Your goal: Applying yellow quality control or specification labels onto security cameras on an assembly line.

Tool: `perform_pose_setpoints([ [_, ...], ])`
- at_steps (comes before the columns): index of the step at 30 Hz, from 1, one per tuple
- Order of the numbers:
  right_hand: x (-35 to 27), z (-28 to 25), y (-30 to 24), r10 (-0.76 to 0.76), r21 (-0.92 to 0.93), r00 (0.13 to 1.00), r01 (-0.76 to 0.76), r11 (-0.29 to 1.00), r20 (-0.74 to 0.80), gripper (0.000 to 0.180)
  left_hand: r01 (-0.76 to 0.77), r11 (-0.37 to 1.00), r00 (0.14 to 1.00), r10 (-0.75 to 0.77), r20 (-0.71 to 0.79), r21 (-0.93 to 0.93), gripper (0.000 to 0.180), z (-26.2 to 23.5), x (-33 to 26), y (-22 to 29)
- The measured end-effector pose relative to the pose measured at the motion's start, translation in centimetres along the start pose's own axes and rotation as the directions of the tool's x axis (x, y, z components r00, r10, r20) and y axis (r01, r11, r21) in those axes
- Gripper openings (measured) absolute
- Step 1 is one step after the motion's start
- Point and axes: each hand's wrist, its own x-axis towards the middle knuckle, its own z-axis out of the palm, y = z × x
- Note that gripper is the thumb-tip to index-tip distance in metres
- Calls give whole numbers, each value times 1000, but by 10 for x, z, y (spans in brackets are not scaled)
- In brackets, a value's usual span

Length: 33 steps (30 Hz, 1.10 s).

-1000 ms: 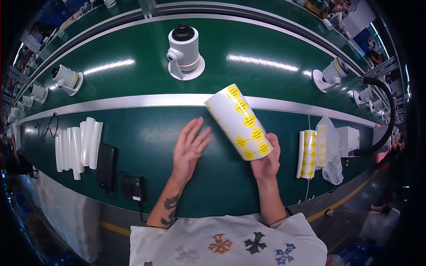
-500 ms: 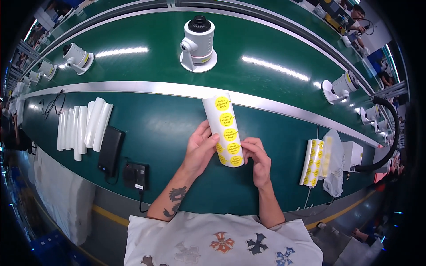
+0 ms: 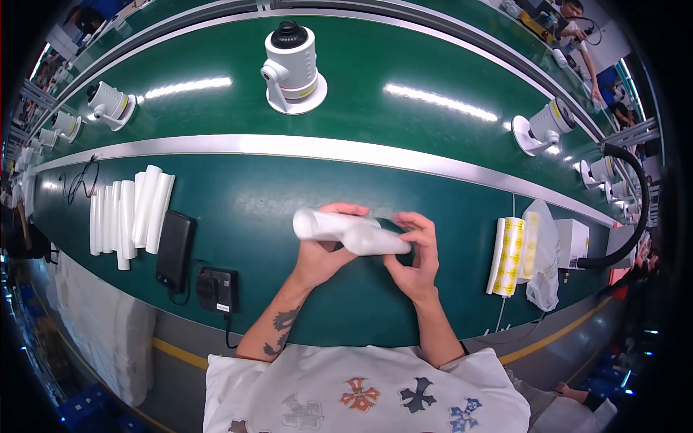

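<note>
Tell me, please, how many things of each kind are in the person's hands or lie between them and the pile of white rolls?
white roll, held by left hand and right hand: 1
black flat slab: 1
black plug adapter: 1
Total: 3

Six white cameras (image 3: 292, 65), two black devices (image 3: 175, 250).

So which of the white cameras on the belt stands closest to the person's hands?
The large white camera at top centre, directly beyond the hands. It stands upright with its black top up; the others sit smaller, farther off along the belt's left and right ends.
</note>
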Motion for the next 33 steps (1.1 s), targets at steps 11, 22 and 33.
perform_pose_setpoints([
  [11,-11,-1,3,-37,107,994,26,994,102,44,-23,990,980,50,191,-142,69,-16,1,-5],
  [22,5,-7,-8,12,14,962,-16,1000,272,55,138,987,976,-121,181,-86,88,-6,-6,17],
  [33,-6,-9,3,107,-82,965,-90,993,240,47,269,961,963,-265,55,-72,60,0,-3,7],
])
